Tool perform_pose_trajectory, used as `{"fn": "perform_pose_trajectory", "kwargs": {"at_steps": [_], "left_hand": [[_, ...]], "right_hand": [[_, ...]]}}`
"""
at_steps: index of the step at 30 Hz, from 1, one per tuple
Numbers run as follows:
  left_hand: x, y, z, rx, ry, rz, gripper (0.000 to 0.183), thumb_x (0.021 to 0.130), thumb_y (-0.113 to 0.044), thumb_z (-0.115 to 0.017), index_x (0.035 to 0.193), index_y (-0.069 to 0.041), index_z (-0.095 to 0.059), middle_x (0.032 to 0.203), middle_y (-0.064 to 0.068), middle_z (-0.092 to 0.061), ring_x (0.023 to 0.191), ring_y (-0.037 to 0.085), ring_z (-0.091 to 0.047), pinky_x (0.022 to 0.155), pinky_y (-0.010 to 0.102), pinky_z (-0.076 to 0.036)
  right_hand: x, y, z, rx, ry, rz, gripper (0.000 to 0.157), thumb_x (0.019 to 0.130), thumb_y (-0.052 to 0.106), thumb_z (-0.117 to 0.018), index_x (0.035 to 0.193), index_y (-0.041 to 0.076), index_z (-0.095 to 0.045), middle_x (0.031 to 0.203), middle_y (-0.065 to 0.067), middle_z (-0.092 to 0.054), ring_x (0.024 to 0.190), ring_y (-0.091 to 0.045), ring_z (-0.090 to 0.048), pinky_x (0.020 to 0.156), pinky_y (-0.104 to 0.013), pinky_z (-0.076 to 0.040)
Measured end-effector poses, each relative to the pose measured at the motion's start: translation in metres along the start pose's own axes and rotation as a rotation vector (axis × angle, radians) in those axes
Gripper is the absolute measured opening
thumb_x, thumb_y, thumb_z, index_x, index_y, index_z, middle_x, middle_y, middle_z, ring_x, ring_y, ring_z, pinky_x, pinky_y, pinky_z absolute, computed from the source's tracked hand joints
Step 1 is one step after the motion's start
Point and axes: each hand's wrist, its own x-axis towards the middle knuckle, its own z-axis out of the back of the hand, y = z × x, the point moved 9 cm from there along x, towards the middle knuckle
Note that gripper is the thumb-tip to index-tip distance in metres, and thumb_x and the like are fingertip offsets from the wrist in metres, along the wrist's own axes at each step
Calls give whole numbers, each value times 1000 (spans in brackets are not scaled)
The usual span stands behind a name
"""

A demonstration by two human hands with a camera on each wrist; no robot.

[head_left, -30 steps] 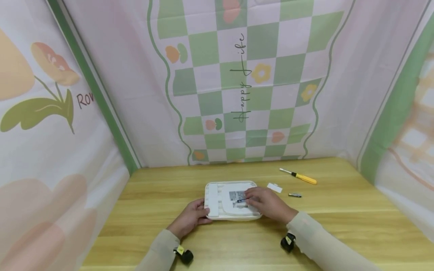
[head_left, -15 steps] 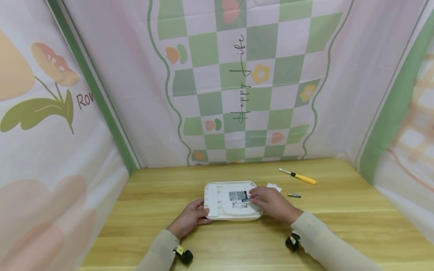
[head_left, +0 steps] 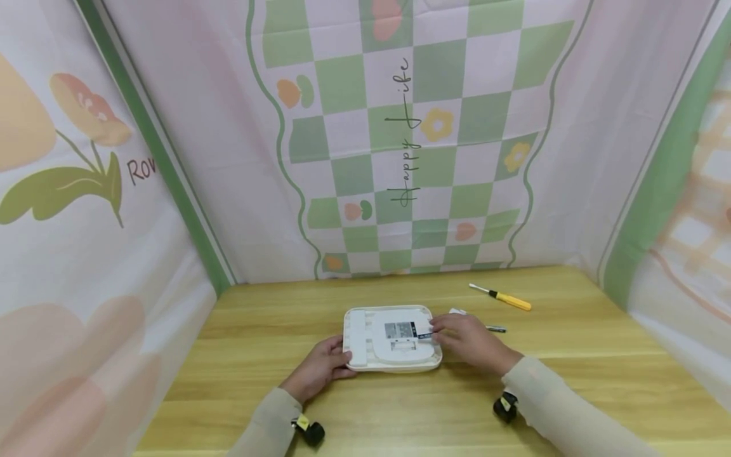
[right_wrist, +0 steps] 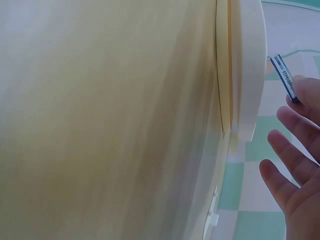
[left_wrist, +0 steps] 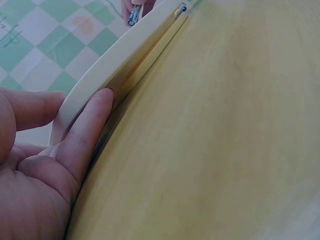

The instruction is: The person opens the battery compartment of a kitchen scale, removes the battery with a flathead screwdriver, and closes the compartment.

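A white rounded-rectangular device (head_left: 357, 336) lies with its back up, a printed label and a battery compartment (head_left: 403, 346) in it. My left hand (head_left: 318, 368) grips its left edge; in the left wrist view the thumb (left_wrist: 37, 107) is on top and a finger lies under the rim. My right hand (head_left: 471, 341) pinches a small battery (right_wrist: 283, 77) between thumb and index finger, over the right part of the device. In the right wrist view the other fingers are spread and hold nothing.
On the wooden table (head_left: 251, 330), a second battery (head_left: 498, 329) and a small white cover (head_left: 457, 311) lie partly hidden behind my right hand. A yellow-handled screwdriver (head_left: 511, 300) lies farther back on the right. A printed curtain (head_left: 348, 165) hangs behind the table.
My right hand has moved right with the battery, away from the compartment and toward the device's right edge. The left hand and the device have stayed in place.
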Motion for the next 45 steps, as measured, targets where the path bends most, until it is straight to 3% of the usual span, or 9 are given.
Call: {"fn": "perform_pose_trajectory", "kwargs": {"at_steps": [6,19,31,45], "left_hand": [[1,1,1,-3,-5,-1,54,101,-1,-48,147,11,-23,127,23,-56,107,33,-62,88,40,-56],[1,1,1,2,-1,-2,56,100,-3,-49,148,11,-23,127,23,-57,106,33,-62,87,40,-56],[1,1,0,0,0,-14,54,100,-1,-48,147,12,-23,125,24,-57,106,33,-62,87,40,-56],[3,4,2,-6,9,-21,55,100,-2,-50,147,12,-24,125,25,-57,106,33,-62,87,41,-56]], "right_hand": [[-3,-7,7,10,16,-52,18,94,22,-67,109,15,-71,124,-7,-64,117,-30,-57,101,-58,-42],[-19,-20,19,-79,-45,-1,15,91,17,-70,105,11,-73,118,-11,-67,112,-34,-60,99,-57,-44],[-35,-53,38,-9,-99,-123,20,93,25,-69,108,13,-74,119,-7,-67,112,-34,-60,95,-56,-48],[-49,-71,50,-20,-157,-141,19,92,22,-69,106,10,-74,116,-10,-67,109,-34,-61,92,-57,-49]]}}
